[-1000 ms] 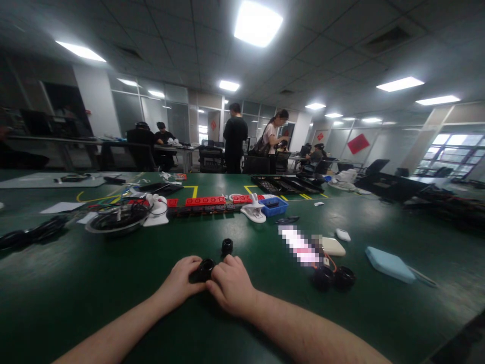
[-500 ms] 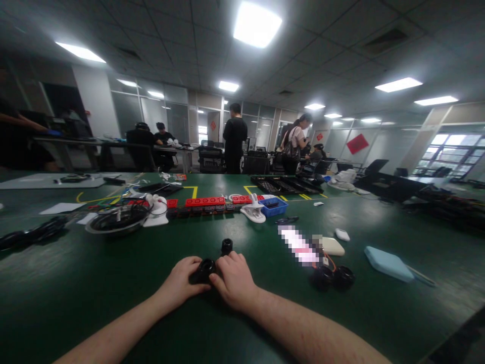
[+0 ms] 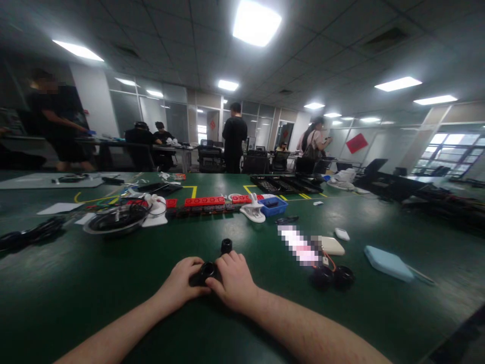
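Both of my hands rest on the green table (image 3: 76,293) and close around one small black round part (image 3: 206,272). My left hand (image 3: 181,283) grips it from the left with curled fingers. My right hand (image 3: 234,282) presses on it from the right, fingers bent over its rim. A second small black cylindrical part (image 3: 226,245) stands on the table just beyond my fingertips, untouched.
To the right lie two black round parts with orange wires (image 3: 333,277), a white oval case (image 3: 332,245) and a light blue pouch (image 3: 387,263). Farther back are a metal bowl of cables (image 3: 113,222), red blocks (image 3: 204,201) and a blue bin (image 3: 273,206). Several people stand or sit beyond.
My hands stay on the black part; my right hand has shifted slightly around it. In the background one person has walked to the right and another has entered at far left.
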The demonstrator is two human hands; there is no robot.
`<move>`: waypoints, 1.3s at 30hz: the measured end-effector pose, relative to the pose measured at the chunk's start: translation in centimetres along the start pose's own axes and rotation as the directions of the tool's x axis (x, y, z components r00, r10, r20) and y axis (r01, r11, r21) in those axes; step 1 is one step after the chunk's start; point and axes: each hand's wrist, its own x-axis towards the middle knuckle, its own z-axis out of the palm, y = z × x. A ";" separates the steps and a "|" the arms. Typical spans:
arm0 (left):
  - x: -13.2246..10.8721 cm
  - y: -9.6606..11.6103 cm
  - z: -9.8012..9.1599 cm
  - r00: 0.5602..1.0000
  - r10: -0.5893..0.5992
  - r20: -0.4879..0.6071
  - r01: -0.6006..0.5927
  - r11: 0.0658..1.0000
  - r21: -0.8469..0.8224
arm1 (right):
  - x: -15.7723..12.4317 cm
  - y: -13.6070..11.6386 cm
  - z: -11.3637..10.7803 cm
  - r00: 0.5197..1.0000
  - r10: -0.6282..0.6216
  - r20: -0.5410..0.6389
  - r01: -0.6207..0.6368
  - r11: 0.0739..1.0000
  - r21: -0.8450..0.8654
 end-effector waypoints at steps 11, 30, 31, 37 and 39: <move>-0.4 0.8 0.1 0.997 0.062 0.054 -0.062 0.998 -0.007 | 0.2 -0.3 -0.2 0.999 -0.039 0.025 0.038 0.999 0.011; -0.4 0.6 0.3 0.986 0.117 0.122 -0.110 0.992 -0.065 | -0.2 -0.6 0.3 0.979 -0.200 0.040 0.192 0.970 0.151; -0.4 0.6 0.3 0.987 0.112 0.117 -0.105 0.992 -0.065 | -0.2 -0.6 0.4 0.978 -0.204 0.036 0.196 0.969 0.149; -0.6 0.9 0.2 0.990 0.084 0.113 -0.073 0.993 -0.093 | -0.2 -0.7 0.4 0.972 -0.231 0.035 0.225 0.965 0.133; -0.6 0.8 0.2 0.990 0.071 0.119 -0.059 0.993 -0.099 | -0.2 -0.6 0.3 0.969 -0.245 0.038 0.239 0.963 0.129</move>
